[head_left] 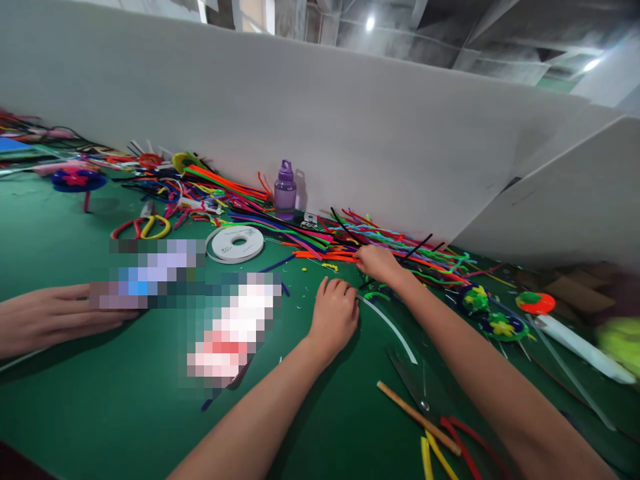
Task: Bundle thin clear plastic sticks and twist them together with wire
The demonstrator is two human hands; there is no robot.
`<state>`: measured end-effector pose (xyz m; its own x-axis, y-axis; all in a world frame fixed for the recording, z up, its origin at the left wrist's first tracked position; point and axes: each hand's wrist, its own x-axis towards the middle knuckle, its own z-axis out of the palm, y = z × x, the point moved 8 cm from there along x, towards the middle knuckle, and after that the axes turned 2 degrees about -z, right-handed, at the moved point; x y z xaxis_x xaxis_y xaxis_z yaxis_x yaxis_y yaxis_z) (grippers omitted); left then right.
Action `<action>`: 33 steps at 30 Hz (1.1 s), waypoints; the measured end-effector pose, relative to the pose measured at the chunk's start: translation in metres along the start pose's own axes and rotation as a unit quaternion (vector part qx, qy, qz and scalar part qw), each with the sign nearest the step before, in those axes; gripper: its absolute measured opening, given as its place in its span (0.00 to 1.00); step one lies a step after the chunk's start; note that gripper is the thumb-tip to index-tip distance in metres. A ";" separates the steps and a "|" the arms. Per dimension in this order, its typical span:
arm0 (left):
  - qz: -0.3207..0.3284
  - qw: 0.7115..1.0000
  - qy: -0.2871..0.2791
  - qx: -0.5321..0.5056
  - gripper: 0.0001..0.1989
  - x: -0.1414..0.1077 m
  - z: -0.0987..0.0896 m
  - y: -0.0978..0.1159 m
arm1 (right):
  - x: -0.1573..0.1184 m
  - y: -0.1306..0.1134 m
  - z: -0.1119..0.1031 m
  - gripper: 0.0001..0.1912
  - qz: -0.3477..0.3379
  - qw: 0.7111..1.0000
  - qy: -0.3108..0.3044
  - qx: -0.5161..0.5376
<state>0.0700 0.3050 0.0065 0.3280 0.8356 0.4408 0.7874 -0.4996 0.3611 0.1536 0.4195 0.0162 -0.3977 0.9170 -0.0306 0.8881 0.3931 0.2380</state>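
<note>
Two bare hands work over a green worktop (100, 413) in the head view. The right hand (379, 263) reaches far into a heap of coloured pipe cleaners (380, 243) along the white partition (350, 133), its fingers closed on orange strands at the heap's near edge. The left hand (334, 313) rests just near of it, fingers curled narrow on the worktop, holding nothing that can be seen. A purple bottle (285, 189) stands far left of the heap, a white tape roll (235, 244) further left. Another person's hand (50, 319) lies flat at far left.
</note>
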 end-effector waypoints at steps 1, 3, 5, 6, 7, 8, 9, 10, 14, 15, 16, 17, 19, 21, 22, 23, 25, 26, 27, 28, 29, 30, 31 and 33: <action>-0.001 1.000 0.001 0.002 0.10 0.000 0.000 0.000 | 0.001 -0.001 0.001 0.15 -0.004 1.000 -0.001 -0.002; -0.003 1.000 0.000 0.006 0.10 0.000 0.000 0.000 | 0.002 -0.003 0.001 0.15 -0.012 1.000 0.001 -0.005; -0.004 1.000 -0.001 0.010 0.10 0.000 0.001 0.001 | 0.001 -0.007 0.001 0.17 -0.018 1.000 0.008 -0.007; -0.004 1.000 -0.002 0.011 0.10 0.001 0.001 0.001 | 0.000 -0.009 0.001 0.17 -0.019 1.000 0.010 -0.007; -0.003 1.000 -0.004 0.011 0.10 0.001 0.001 0.001 | -0.002 -0.010 0.001 0.17 -0.019 1.000 0.011 -0.008; -0.003 1.000 -0.004 0.012 0.10 0.001 0.001 0.001 | -0.003 -0.011 0.002 0.16 -0.018 1.000 0.010 -0.009; -0.002 1.000 -0.005 0.012 0.10 0.001 0.001 0.001 | -0.004 -0.012 0.003 0.15 -0.015 1.000 0.009 -0.011; -0.002 1.000 -0.005 0.012 0.10 0.001 0.001 0.001 | -0.004 -0.013 0.005 0.14 -0.011 1.000 0.007 -0.013; -0.004 1.000 -0.003 0.011 0.10 0.001 0.001 0.000 | -0.001 -0.014 0.006 0.16 0.001 1.000 0.013 -0.016; -0.003 1.000 -0.003 0.010 0.10 0.001 0.002 0.000 | 0.001 -0.014 0.006 0.17 0.002 1.000 0.015 -0.015; -0.003 1.000 -0.004 0.010 0.10 0.001 0.002 0.000 | 0.002 -0.014 0.006 0.18 0.002 1.000 0.017 -0.013; -0.003 1.000 -0.004 0.009 0.10 0.001 0.002 0.001 | 0.004 -0.013 0.005 0.19 0.002 1.000 0.016 -0.011; -0.002 1.000 -0.005 0.009 0.10 0.001 0.002 0.001 | 0.005 -0.009 0.004 0.18 0.005 1.000 0.013 -0.005; -0.002 1.000 -0.007 0.009 0.10 0.001 0.002 0.000 | 0.005 -0.005 0.003 0.16 0.007 1.000 0.010 0.003; 0.000 1.000 -0.007 0.010 0.10 0.001 0.002 0.001 | 0.005 -0.002 0.003 0.15 0.008 1.000 0.010 0.007; 0.001 1.000 -0.008 0.010 0.10 0.001 0.002 0.001 | 0.004 0.000 0.002 0.15 0.011 1.000 0.012 0.011; 0.005 1.000 -0.008 0.010 0.10 0.001 0.001 0.001 | 0.003 0.007 -0.001 0.15 0.018 1.000 0.017 0.018; 0.006 1.000 -0.007 0.010 0.10 0.001 0.001 0.001 | 0.002 0.011 -0.002 0.15 0.023 0.999 0.019 0.022; 0.006 1.000 -0.005 0.010 0.10 0.001 0.001 0.001 | 0.002 0.015 -0.004 0.15 0.027 0.999 0.020 0.027; 0.006 1.000 -0.004 0.010 0.10 0.001 0.000 0.001 | 0.002 0.019 -0.005 0.15 0.031 0.999 0.019 0.033; 0.005 1.000 -0.003 0.009 0.10 0.001 0.000 0.001 | 0.003 0.023 -0.007 0.15 0.034 0.998 0.016 0.040; 0.005 1.000 -0.003 0.008 0.10 0.001 0.000 0.001 | 0.004 0.028 -0.008 0.14 0.036 0.998 0.012 0.047; 0.004 1.000 -0.003 0.007 0.10 0.001 0.000 0.001 | 0.005 0.032 -0.010 0.13 0.038 0.998 0.007 0.055; 0.002 1.000 -0.004 0.003 0.10 0.001 0.001 0.001 | 0.007 0.040 -0.017 0.11 0.041 0.997 -0.003 0.070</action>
<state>0.0716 0.3056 0.0070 0.3343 0.8356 0.4360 0.7898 -0.5008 0.3542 0.1830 0.4404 0.0417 -0.3215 0.9466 -0.0226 0.9412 0.3221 0.1024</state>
